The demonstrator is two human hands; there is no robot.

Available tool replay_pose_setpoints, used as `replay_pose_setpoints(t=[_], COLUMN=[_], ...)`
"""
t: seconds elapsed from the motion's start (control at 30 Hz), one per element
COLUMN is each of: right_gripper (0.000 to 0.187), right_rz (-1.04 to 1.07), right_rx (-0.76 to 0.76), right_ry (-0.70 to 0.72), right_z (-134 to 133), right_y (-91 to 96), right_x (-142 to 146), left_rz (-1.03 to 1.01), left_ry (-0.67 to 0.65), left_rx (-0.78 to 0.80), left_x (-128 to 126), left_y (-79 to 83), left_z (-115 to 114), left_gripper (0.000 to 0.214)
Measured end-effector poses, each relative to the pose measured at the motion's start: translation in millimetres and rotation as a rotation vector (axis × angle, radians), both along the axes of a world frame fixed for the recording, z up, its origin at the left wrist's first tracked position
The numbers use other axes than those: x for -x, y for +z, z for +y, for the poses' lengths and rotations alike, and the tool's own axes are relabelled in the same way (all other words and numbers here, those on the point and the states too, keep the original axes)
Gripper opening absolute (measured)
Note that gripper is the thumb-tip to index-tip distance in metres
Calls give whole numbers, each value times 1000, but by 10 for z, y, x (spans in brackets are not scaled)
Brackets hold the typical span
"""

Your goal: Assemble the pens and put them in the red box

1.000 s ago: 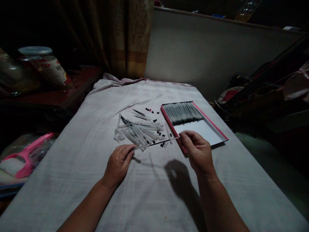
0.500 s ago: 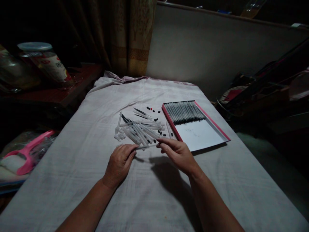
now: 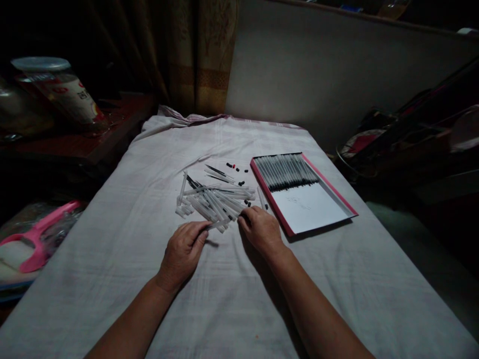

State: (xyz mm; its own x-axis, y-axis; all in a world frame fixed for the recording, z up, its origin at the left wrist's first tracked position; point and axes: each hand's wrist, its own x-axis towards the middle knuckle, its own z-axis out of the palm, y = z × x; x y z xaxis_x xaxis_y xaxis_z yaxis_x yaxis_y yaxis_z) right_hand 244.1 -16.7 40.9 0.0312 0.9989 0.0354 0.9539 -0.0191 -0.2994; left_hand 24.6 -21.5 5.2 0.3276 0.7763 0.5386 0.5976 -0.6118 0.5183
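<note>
My left hand pinches a translucent pen barrel, which points right over the near edge of a loose pile of pen barrels. Some parts in that pile are dark. My right hand is down at the pile's right edge, its fingertips drawn together; whatever they hold is hidden. Just beyond its fingers lie small black caps. A single pen rests between the pile and a shallow red-edged box. Inside the box, a row of black-ended pens fills the far half.
More black caps and a red one lie behind the pile on the pale tablecloth. At left are a dark red side table with a lidded jar, and a pink handled item low down.
My right hand has moved left and down from beside the barrel's end to the pile's edge. My left hand keeps the barrel, its free end now tilted up. The view has shifted slightly.
</note>
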Motion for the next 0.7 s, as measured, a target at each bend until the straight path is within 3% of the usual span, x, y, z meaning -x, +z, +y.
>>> replay_pose_setpoints(t=[0.2,0.3,0.4,0.7], right_gripper=[14,14,12,10], right_rz=[897,1142,1199,1042], right_rx=[-88,-71,-50,-175], right_ry=[-37,-115,-127,81], right_z=[-181,-275,-326,-346], right_y=[-69,-95,-108,-122], right_x=[-93,-47,3,2], left_rz=[37,50,61,112], left_ry=[-52,-92,-112,-131], left_rx=[-21,-31,-28,-30], left_x=[-13,-17,-21,-44], left_y=[21,34,53,59], left_z=[-8,-23,-37,-43], left_gripper=[18,18,19,19])
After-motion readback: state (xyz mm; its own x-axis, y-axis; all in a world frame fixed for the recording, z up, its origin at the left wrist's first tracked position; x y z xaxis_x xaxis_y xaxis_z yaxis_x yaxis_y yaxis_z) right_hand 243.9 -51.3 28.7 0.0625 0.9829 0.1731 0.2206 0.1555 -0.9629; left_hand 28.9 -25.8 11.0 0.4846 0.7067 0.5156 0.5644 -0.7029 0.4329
